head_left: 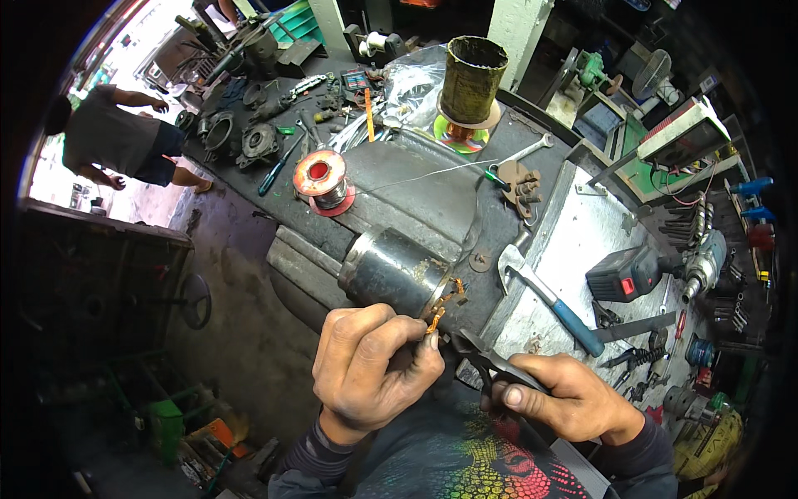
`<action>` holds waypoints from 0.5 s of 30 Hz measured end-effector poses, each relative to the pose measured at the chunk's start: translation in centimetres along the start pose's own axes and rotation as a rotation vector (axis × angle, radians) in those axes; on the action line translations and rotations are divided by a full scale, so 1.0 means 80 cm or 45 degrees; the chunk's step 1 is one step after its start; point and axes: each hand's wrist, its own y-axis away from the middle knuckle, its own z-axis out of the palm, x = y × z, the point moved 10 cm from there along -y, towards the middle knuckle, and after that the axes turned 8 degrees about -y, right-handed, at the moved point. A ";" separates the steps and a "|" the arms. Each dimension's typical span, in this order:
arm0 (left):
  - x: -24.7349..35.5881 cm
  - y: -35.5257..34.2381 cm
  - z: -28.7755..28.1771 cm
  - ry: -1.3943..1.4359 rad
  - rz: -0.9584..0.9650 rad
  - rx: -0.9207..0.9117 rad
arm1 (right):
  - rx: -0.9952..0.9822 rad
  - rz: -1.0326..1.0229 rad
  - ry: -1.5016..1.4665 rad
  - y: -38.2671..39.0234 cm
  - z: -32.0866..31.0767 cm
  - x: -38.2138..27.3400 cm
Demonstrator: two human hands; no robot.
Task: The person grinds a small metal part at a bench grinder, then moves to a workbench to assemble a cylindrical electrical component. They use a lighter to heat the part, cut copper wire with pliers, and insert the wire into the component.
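- Left hand (370, 358), on the near side of the black metal cylinder (391, 270): curled, with a short copper strand (435, 319) pinched between thumb and forefinger.
- Right hand (573, 397), nearer and to the right of the cylinder: closed around a dark scissor-like tool (504, 367), whose blade end is pointed toward the strand.
- Cylinder, the landmark: laid on its side on the bench (241, 185); further copper is seen at its right end.
- Hammer (540, 291), right of the cylinder: laid aslant, its blue handle directed toward the wearer.
- Cordless drill (702, 262), well to the right of the cylinder: laid among smaller tools.
- Red-flanged spool (332, 196), just beyond the cylinder to the left: wound with grey wire.
- Wrench (524, 154), beyond the cylinder to the right.
- Grimy can (472, 91), farther beyond the cylinder: stood upright.
- Another person (125, 133), far beyond the cylinder to the left: seen away from the bench.
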 end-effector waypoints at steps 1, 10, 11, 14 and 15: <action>0.000 -0.001 0.001 0.007 0.008 -0.006 | -0.009 0.022 -0.012 -0.002 0.001 0.001; -0.009 -0.002 0.003 0.084 -0.037 -0.089 | -0.025 0.199 -0.350 -0.011 0.014 0.005; -0.011 -0.002 0.004 0.099 -0.046 -0.102 | -0.017 0.204 -0.352 -0.011 0.013 0.003; -0.014 -0.003 0.004 0.133 -0.037 -0.123 | 0.000 0.261 -0.216 -0.011 0.011 -0.003; -0.014 -0.003 0.004 0.140 -0.025 -0.124 | -0.001 0.250 -0.237 -0.012 0.011 -0.008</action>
